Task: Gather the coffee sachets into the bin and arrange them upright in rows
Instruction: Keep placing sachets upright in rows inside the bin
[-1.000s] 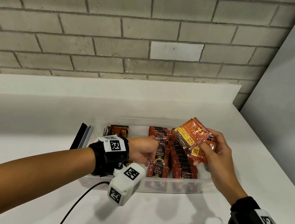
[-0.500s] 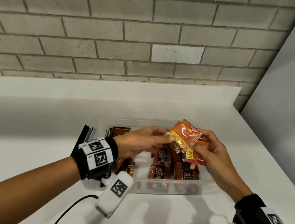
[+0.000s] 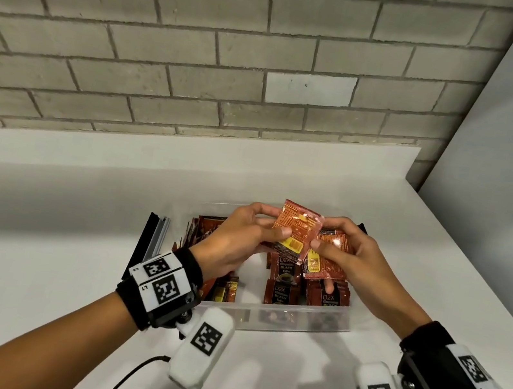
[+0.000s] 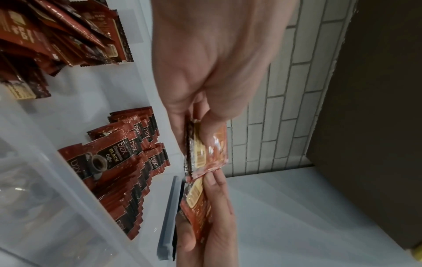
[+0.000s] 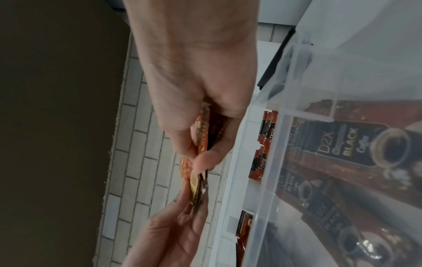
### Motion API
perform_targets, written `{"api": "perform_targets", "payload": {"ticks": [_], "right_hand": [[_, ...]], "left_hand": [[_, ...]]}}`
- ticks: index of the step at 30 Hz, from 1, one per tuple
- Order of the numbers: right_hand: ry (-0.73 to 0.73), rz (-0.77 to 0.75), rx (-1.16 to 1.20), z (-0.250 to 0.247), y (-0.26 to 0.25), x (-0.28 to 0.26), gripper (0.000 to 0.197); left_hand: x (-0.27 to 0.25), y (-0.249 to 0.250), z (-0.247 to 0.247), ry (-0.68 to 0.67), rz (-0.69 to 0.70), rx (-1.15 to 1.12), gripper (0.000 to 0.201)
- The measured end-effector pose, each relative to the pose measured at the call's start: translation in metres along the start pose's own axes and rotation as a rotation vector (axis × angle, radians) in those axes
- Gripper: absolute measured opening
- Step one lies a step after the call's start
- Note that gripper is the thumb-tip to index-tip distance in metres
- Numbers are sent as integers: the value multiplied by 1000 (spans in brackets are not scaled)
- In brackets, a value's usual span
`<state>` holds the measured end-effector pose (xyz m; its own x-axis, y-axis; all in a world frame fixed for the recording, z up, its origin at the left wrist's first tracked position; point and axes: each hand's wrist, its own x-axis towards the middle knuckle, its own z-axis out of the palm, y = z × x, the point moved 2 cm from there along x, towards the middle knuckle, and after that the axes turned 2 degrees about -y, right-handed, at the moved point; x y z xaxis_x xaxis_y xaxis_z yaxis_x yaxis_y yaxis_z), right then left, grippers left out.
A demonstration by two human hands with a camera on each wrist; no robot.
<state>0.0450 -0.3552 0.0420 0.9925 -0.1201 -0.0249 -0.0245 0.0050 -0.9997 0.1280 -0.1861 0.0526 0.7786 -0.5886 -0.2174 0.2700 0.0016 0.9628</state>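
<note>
A clear plastic bin [image 3: 292,316] sits on the white counter, with rows of red-and-black coffee sachets [image 3: 282,285] standing upright on its right side and a looser leaning bunch [image 3: 205,226] at its left. Above the bin, my left hand [image 3: 248,237] pinches an orange-backed sachet [image 3: 296,231] between thumb and fingers. My right hand [image 3: 340,252] grips a small stack of sachets [image 3: 326,264] that touches it. The left wrist view shows the left-hand sachet [image 4: 210,150] edge to edge with the right hand's stack [image 4: 196,202]. The right wrist view shows the stack [image 5: 200,140] edge-on.
A dark rail-like piece with a grey metal strip [image 3: 152,238] lies against the bin's left side. The counter [image 3: 36,242] meets a brick wall behind and a grey panel [image 3: 510,152] at the right. A black cable [image 3: 129,377] runs along the counter near me.
My left hand rose from inside the bin and took hold of one sachet from the bunch in my right hand. Both hands now meet above the bin's middle.
</note>
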Motion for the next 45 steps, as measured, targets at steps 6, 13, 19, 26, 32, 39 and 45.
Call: {"api": "perform_targets", "payload": {"ticks": [6,13,19,26,32,39,45], "right_hand": [[-54,35,55,2,2,-1,27],[23,29,-7,8,-1,8,14],[78,14,-141,12,-1,11,12],[65,28,-240,3,-5,10,16],[172,78,-200,-35,2,3,16],[209,92,-155,-45,4,-7,18],[205,92,-133,-44,3,-8,22]], "left_hand": [[1,-3,-5,-14,-36,-160,26],[1,-3,2,74,35,267,52],[8,8,11,117,232,699,39],[16,9,1,53,121,565,35],[27,-7,-21,22,-204,512,17],[37,-21,-11,-174,-469,699,14],[46,-28,7,-215,-570,898,18]]}}
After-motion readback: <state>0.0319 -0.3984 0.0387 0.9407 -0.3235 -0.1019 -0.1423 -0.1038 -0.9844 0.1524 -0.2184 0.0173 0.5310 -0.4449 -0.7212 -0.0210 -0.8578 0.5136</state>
